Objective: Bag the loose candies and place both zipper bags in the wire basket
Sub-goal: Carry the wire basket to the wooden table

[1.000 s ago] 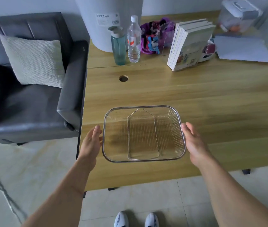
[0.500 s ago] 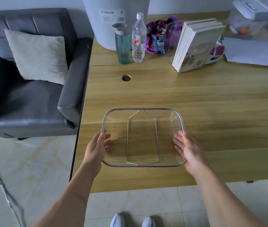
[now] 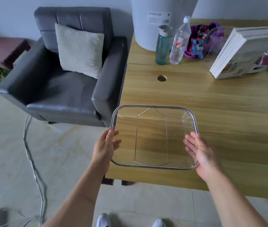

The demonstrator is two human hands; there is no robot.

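Note:
An empty silver wire basket (image 3: 154, 106) with a folded wire handle lies flat on the wooden table (image 3: 228, 112), near its front left corner. The basket's left rim slightly overhangs the table's left edge. My left hand (image 3: 105, 146) grips the left rim, fingers curled over it. My right hand (image 3: 200, 149) holds the right rim, its fingers stretched inside the basket and the thumb hidden. I see no loose candies. A clear plastic item (image 3: 215, 36) leans at the back beside a purple cartoon-print pouch (image 3: 197, 41); what it is I cannot tell.
At the table's back stand a white bin (image 3: 154, 22), a teal bottle (image 3: 163, 45), a clear water bottle (image 3: 179, 41) and a stack of books (image 3: 242, 53). A grey armchair (image 3: 61, 89) with a cushion sits left of the table. A cable (image 3: 31, 161) runs across the floor.
Both hands went from beside the basket to gripping its side rims. The basket has slid left towards the table's edge, and the view has swung left.

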